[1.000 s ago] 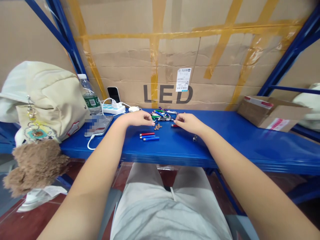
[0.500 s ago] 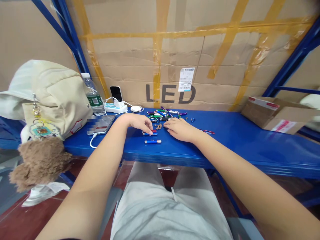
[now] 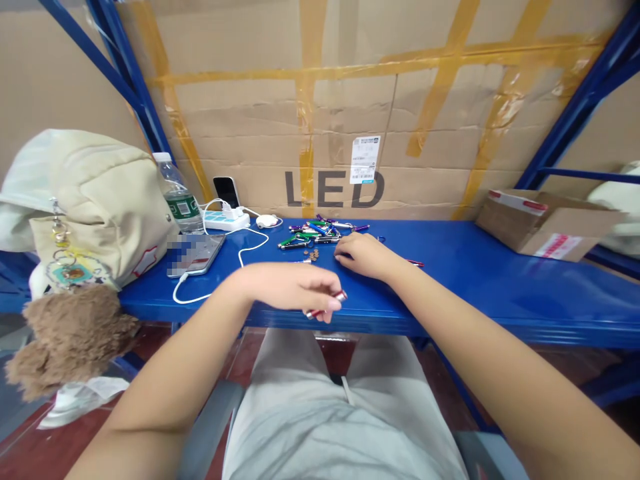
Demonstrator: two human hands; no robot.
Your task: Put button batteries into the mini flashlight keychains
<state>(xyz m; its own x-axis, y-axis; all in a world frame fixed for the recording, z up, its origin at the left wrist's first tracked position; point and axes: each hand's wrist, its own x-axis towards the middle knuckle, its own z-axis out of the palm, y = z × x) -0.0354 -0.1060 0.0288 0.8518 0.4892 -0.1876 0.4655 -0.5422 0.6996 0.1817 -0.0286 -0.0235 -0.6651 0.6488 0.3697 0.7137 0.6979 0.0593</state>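
My left hand (image 3: pixel 300 288) is raised over the table's front edge, fingers closed around a small red metal penlight (image 3: pixel 341 295) with silver ends. The penlight lies tilted between thumb and fingers. Resting on the table, my right hand (image 3: pixel 367 256) has its fingers bent and a gap by the thumb; nothing shows in it. Its fingertips are beside several small brownish round discs (image 3: pixel 314 255). Behind both hands sits a pile of coloured metal penlights (image 3: pixel 320 233) with key rings. A silver-ended piece (image 3: pixel 302 262) shows just behind my left wrist, mostly hidden.
On the blue table (image 3: pixel 450 280) a smartphone (image 3: pixel 200 255) with a white cable, a power strip (image 3: pixel 227 220) and a water bottle (image 3: pixel 181 197) stand left. A cream bag (image 3: pixel 110 200) is beside them. At right is an open cardboard box (image 3: pixel 530 223); a red penlight (image 3: pixel 415 263) lies nearer.
My left hand has come toward me and right, lifting the red penlight off the table. My right hand's fingers have curled more, staying near the discs. The view has shifted slightly.
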